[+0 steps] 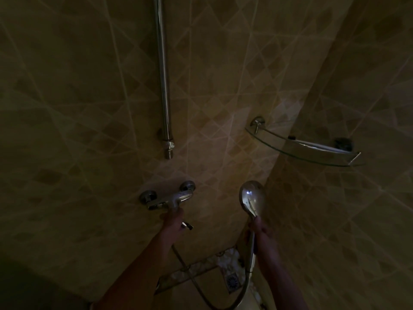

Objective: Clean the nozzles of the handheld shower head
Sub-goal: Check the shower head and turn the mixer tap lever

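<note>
**Forearms reaching into dim shower, head held, tap gripped**

Tiled walls (78,108) all round; steel riser (164,86) above. Right hand (260,227) curled round shower head (252,199) handle, chrome back toward camera, nozzles hidden. Left hand (174,220) at mixer (166,199) lever, fingers apparently wrapped, too dark to confirm. Best next: turn nozzle face toward camera, open water gently, keep hose (223,303) slack.

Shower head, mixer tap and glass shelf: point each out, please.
Shower head (252,196), head view, on its shiny rounded back.
Mixer tap (169,198), head view, on the chrome body between its wall mounts.
Glass shelf (312,151), head view, on its curved front rim.
</note>
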A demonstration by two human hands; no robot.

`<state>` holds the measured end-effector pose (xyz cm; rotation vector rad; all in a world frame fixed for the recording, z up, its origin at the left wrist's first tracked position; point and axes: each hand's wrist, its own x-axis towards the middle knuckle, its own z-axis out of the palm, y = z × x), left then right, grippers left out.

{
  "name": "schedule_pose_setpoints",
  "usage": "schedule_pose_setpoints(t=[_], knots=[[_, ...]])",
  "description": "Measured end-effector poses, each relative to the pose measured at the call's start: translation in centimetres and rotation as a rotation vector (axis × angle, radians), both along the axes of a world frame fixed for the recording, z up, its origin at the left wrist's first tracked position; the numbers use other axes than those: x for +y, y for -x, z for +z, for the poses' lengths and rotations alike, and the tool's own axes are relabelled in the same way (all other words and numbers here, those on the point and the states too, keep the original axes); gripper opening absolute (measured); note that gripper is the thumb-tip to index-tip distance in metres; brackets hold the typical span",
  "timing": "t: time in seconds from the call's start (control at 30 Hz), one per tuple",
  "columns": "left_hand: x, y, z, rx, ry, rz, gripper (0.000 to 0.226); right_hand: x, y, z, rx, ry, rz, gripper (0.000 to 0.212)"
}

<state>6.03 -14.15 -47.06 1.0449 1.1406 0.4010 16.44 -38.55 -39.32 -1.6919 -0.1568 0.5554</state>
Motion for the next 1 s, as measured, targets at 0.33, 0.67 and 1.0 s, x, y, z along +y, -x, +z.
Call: schedule_pose_setpoints(t=[0.33, 0.67, 1.0], knots=[[1.8, -1.4, -3.3, 0.109, -0.018, 0.016, 0.064, 0.9, -0.1, -0.2, 0.032, -0.05, 0.0, 0.078], [0.2, -0.6, -0.1, 0.108, -0.003, -0.003, 0.053, 1.3, -0.2, 0.3, 0.047, -0.095, 0.064, 0.049], [-0.5, 0.1, 0.2, 0.033, 0.001, -0.019, 0.05, 0.8, -0.9, -0.4, 0.07, -0.092, 0.069, 0.058]])
